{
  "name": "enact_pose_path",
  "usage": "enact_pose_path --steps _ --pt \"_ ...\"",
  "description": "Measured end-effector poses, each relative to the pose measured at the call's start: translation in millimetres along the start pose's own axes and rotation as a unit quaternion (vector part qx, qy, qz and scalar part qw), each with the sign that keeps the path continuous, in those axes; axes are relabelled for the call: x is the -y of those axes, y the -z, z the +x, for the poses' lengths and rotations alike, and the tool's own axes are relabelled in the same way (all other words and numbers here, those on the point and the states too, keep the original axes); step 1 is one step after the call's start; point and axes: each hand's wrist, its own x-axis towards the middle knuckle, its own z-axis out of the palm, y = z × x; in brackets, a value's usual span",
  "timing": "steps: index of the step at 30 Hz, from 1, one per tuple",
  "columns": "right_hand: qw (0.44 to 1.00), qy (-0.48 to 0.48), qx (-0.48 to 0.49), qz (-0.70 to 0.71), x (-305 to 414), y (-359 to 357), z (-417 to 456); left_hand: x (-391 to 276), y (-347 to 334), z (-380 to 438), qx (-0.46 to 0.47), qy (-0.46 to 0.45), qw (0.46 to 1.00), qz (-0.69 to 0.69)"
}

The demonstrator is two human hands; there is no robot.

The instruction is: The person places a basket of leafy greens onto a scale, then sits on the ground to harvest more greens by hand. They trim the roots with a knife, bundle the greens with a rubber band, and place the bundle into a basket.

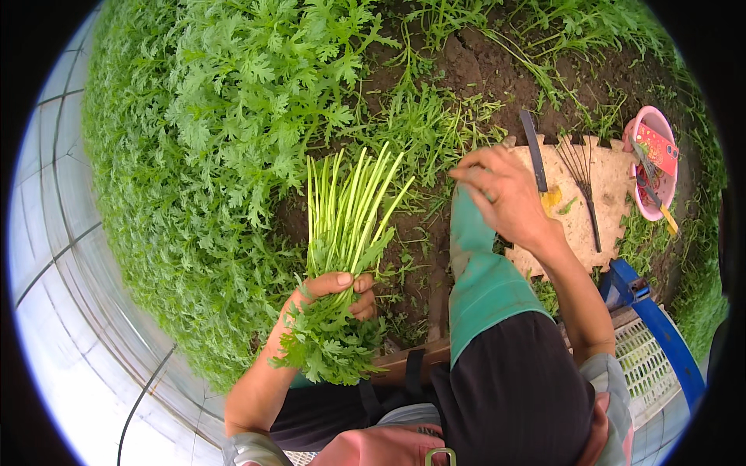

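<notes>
My left hand [335, 291] is closed around a bunch of leafy greens [349, 215], with the pale green stems pointing away from me and the leaves hanging below the fist towards my lap. Above my knee, beside the green rubber boot [495, 291], is my right hand [495, 189], its fingers loosely bent and apart. I see nothing in its fingers. Just right of it, a flat dark blade [533, 151] with a yellow part at its near end lies on a dirty foam mat [565, 233]. A dark wire hand rake [588, 201] rests on the same mat.
Dense leafy plants [233, 116] stand on the left, beside plastic sheeting [64, 279]. Cut greens lie on brown soil [478, 64] ahead. At the right are a pink basin [658, 122] holding a red packet and a yellow-handled knife [658, 204], a blue strap [664, 326] and a white plastic crate [647, 361].
</notes>
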Motion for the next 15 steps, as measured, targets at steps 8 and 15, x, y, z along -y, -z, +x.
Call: enact_pose_path --steps 8,15 --pt "0.915 0.011 0.135 0.379 41 -35 28 2 -14 3 -0.044 -0.039 0.998 0.009" --pt "0.99 -0.045 0.107 -0.082 -9 -23 16 -7 -8 -12 -0.139 -0.059 0.98 0.127"
